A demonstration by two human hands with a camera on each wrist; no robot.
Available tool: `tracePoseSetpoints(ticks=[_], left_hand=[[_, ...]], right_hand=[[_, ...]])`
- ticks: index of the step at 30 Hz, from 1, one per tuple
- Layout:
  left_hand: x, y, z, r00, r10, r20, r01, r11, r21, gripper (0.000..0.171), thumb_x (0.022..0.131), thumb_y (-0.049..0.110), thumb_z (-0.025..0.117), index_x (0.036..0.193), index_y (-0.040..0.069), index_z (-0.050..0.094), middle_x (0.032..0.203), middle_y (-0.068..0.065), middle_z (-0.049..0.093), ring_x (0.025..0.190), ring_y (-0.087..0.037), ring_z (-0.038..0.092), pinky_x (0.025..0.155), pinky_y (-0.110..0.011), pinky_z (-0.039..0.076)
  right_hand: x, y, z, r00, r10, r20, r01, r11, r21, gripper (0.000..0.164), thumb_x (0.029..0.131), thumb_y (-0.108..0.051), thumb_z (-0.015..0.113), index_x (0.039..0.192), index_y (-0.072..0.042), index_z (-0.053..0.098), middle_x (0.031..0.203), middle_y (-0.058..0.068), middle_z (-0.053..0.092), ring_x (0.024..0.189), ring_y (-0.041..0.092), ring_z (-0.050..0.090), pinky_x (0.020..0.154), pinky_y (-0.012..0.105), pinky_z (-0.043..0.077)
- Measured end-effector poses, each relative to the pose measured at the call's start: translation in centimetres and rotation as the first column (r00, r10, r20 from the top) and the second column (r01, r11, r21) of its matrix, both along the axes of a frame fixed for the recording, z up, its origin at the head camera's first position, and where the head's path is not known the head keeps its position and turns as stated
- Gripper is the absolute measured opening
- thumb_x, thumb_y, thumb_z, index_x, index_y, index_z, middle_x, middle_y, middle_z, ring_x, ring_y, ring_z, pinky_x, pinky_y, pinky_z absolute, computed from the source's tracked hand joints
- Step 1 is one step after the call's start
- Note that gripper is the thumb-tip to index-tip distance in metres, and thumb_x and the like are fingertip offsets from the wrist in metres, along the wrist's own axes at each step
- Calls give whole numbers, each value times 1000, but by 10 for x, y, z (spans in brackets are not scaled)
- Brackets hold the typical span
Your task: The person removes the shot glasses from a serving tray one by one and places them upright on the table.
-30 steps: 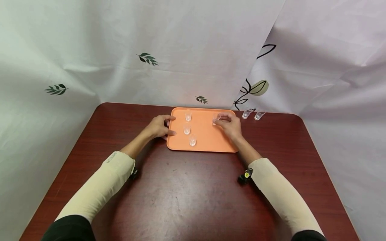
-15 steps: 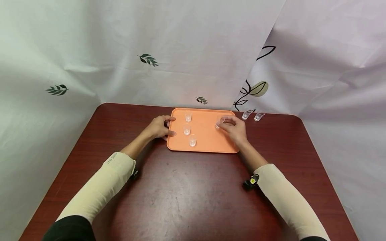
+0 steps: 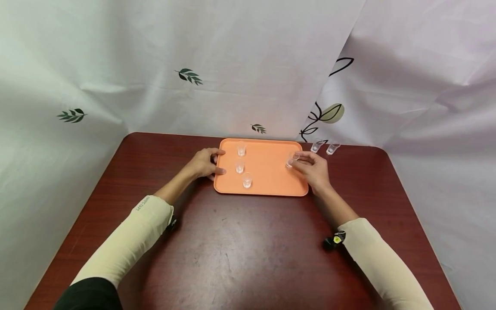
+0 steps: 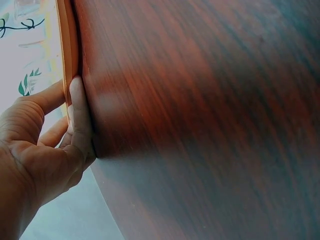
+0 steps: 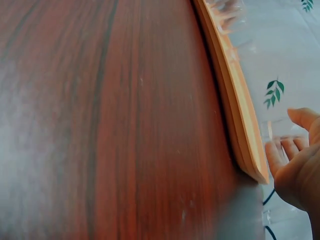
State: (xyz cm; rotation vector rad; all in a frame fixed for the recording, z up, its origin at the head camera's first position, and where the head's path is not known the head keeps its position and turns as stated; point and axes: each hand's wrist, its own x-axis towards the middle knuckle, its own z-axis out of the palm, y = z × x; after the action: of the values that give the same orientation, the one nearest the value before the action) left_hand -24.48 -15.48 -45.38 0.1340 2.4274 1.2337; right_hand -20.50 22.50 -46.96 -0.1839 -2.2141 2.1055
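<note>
Fingers (image 4: 81,110) of a person's left hand (image 3: 202,163) are gripping the left edge of a rectangular orange tray (image 3: 267,174), whose left half is holding three small, clear, tapered cups (image 3: 240,168) in an uneven row. At the tray's right side, the right hand (image 3: 314,172) is pinching a fourth clear cup (image 3: 289,163). Farther right, two more clear cups (image 3: 331,150) are standing on the dark-red, wood-grained table (image 3: 232,241).

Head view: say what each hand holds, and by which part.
Left hand grips the orange tray by its left edge; right hand holds a clear cup by its side.
</note>
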Motion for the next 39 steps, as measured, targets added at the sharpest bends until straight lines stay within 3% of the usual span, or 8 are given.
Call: tracePoseSetpoints(ticks=[13,18,26,39], left_hand=[[1,-1,1,1000,-2,-3,2,1000,7,81,94,0,90,166,5,55,116,-16,48,73,-18,71,63,-37,73],[1,-2,1,1000,2,2,-2,1000,7,81,94,0,91,166,5,55,117,-16,48,73,-18,71,64,-37,73],[0,-1,0,1000,-3,2,3,1000,16,82,94,-1,90,167,5,54,117,-16,49,73,-19,71,63,-37,73],[-1,0,-1,1000,-2,-5,2,1000,26,81,93,-2,90,166,4,55,114,-15,48,71,-17,70,61,-36,72]], right_hand=[[10,22,2,999,-45,-5,45,999,23,50,94,-3,92,136,12,72,97,-18,81,96,0,77,85,14,68],[12,28,3,998,-60,-4,60,998,-4,48,92,-3,93,135,10,74,102,-14,83,99,2,78,89,15,68],[13,46,3,994,-101,-27,99,993,-61,40,93,4,90,129,9,75,95,-14,83,94,0,80,87,14,68],[10,87,-4,977,-211,17,211,977,33,42,92,-2,92,132,3,78,93,-20,81,95,-4,76,84,7,63]])
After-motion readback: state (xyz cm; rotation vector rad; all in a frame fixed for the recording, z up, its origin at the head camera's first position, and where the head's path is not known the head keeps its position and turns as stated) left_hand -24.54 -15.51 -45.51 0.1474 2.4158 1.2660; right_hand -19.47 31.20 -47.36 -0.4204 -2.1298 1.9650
